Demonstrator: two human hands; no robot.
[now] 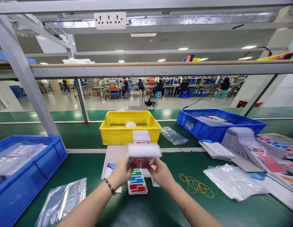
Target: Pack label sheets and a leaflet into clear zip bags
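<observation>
Between my left hand (120, 174) and my right hand (162, 175) is a thick stack of cards (144, 152), gripped from both sides and blurred by motion. Its upper part looks white and its lower side dark red. Under it on the green bench lies a pile of printed cards (137, 186) with green, blue and red shapes. A pale sheet of cardboard (113, 152) is partly hidden behind my left hand, with a blue-and-white leaflet (109, 169) on it. Another white stack (141, 136) stands just beyond the held one, in front of the yellow bin.
A yellow bin (118, 136) stands ahead, with blue bins to the left (39, 176) and right (209, 130). Rubber bands (196, 186), plastic bags (233, 181) and fanned card stacks (245, 142) lie rightward; a clear bag (63, 198) lies left. A shelf rail (146, 70) crosses above.
</observation>
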